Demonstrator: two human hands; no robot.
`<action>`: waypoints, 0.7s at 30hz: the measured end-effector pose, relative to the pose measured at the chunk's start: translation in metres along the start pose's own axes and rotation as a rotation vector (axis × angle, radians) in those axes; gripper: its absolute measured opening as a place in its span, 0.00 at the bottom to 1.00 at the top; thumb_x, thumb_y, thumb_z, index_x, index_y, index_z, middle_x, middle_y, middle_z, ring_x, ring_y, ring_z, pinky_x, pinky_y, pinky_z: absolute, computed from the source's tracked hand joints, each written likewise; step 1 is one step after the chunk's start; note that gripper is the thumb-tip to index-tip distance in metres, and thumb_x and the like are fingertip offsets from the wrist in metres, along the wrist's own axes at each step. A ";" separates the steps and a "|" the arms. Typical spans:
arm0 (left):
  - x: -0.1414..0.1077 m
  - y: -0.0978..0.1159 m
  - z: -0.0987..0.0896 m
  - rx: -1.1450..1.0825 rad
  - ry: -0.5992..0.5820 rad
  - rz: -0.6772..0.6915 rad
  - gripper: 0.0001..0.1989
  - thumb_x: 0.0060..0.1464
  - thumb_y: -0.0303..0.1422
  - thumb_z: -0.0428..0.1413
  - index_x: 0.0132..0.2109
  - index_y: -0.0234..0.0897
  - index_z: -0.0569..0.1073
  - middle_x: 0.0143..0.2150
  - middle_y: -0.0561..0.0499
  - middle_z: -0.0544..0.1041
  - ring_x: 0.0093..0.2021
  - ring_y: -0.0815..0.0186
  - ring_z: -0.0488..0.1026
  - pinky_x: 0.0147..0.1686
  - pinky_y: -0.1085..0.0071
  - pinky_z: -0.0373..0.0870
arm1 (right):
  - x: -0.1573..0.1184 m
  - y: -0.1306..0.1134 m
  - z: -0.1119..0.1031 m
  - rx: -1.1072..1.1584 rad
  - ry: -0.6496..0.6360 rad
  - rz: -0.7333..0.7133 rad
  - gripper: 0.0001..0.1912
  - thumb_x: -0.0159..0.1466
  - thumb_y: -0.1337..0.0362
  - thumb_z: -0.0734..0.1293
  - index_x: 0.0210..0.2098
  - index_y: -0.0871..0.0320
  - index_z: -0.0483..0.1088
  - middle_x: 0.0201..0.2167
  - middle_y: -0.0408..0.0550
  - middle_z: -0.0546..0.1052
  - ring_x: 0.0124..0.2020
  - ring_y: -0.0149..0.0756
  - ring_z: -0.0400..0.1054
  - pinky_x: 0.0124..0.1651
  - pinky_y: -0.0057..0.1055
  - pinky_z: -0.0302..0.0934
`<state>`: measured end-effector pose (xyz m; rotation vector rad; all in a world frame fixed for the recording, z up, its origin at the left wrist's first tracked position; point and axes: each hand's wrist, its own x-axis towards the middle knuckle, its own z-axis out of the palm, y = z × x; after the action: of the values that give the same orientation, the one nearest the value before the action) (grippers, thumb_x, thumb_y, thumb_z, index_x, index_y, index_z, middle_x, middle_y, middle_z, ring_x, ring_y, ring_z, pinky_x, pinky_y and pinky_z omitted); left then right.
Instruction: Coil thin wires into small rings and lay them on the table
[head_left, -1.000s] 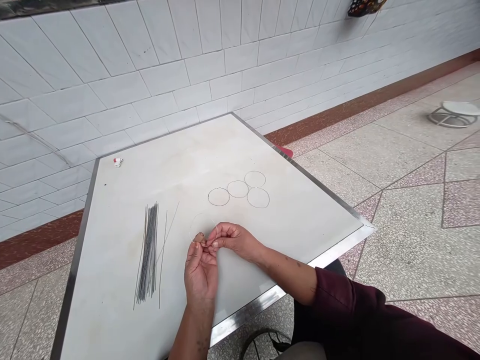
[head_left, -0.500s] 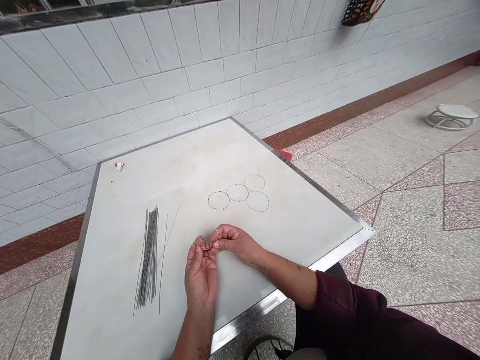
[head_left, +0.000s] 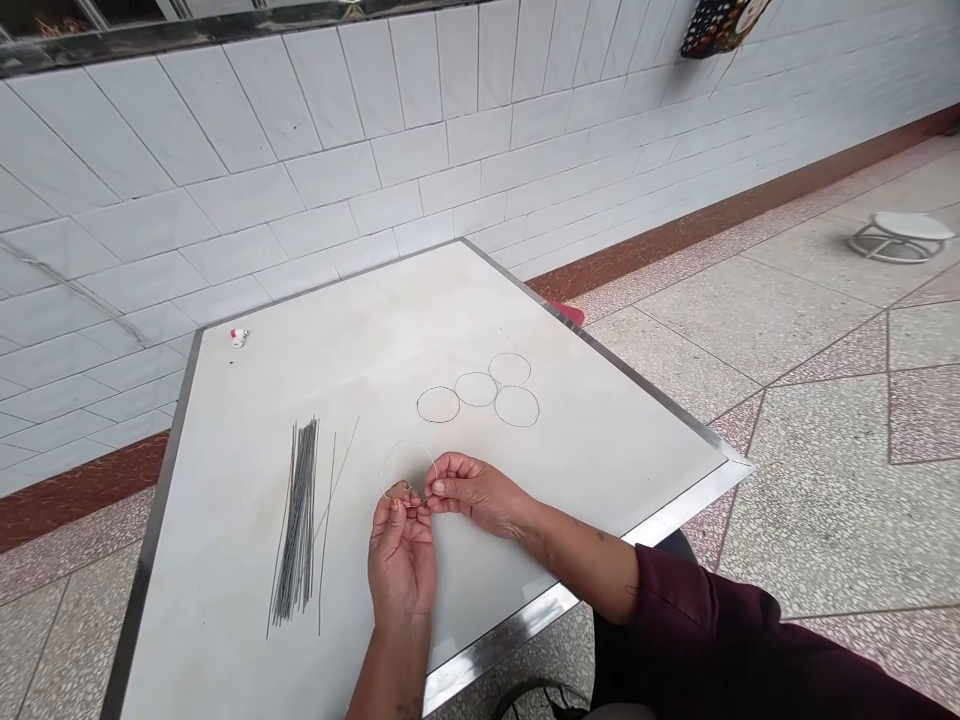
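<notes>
A thin wire ring (head_left: 383,468) is held between my two hands above the table, its curve rising past the fingertips. My left hand (head_left: 403,560), palm turned up, pinches its lower left side between thumb and fingers. At the right side my right hand (head_left: 474,490) pinches the wire with thumb and forefinger. The fingers partly hide the lower part of the ring. Beyond my hands, several wire rings (head_left: 517,406) lie flat in a touching cluster. To the left lies a bundle of straight wires (head_left: 298,530), with a few loose wires (head_left: 324,545) beside it.
The white table (head_left: 360,370) has a metal edge (head_left: 510,635) and stands near a tiled wall (head_left: 300,190). A small red and white object (head_left: 239,338) sits at its far left corner. On the floor at right stands a round white stool (head_left: 904,232).
The wire between my hands now shows as a nearly full circle, where before only its two side ends were visible. My hands have barely shifted.
</notes>
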<state>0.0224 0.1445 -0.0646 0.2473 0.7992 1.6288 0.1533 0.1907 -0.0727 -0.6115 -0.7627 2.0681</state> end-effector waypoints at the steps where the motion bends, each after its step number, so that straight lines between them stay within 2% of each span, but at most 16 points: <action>1: 0.000 0.000 0.000 0.001 0.004 -0.001 0.08 0.44 0.27 0.68 0.33 0.34 0.78 0.33 0.52 0.75 0.34 0.71 0.71 0.40 0.75 0.71 | 0.000 -0.001 0.000 0.012 0.010 0.002 0.15 0.53 0.61 0.78 0.33 0.60 0.72 0.31 0.42 0.78 0.32 0.28 0.73 0.44 0.31 0.64; 8: 0.000 -0.001 -0.002 0.004 0.032 0.009 0.09 0.44 0.28 0.68 0.35 0.35 0.78 0.36 0.52 0.76 0.35 0.71 0.72 0.41 0.74 0.71 | -0.003 -0.004 0.002 0.041 0.018 0.012 0.17 0.54 0.57 0.78 0.33 0.59 0.70 0.31 0.43 0.77 0.32 0.28 0.72 0.44 0.31 0.64; 14: 0.000 0.001 -0.002 0.017 0.039 0.038 0.08 0.43 0.28 0.69 0.31 0.35 0.77 0.33 0.53 0.75 0.33 0.71 0.71 0.38 0.74 0.71 | -0.003 -0.002 0.001 0.032 -0.006 0.025 0.17 0.52 0.59 0.79 0.31 0.60 0.69 0.31 0.42 0.77 0.32 0.29 0.72 0.43 0.31 0.63; 21: 0.001 0.002 -0.002 0.002 0.054 0.038 0.11 0.42 0.28 0.69 0.34 0.36 0.77 0.35 0.53 0.77 0.37 0.70 0.74 0.45 0.71 0.72 | -0.003 -0.004 0.002 0.017 -0.032 0.034 0.17 0.56 0.55 0.76 0.34 0.59 0.69 0.33 0.43 0.76 0.35 0.29 0.72 0.43 0.31 0.64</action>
<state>0.0194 0.1449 -0.0657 0.2222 0.8417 1.6768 0.1562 0.1892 -0.0681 -0.5865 -0.7570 2.1175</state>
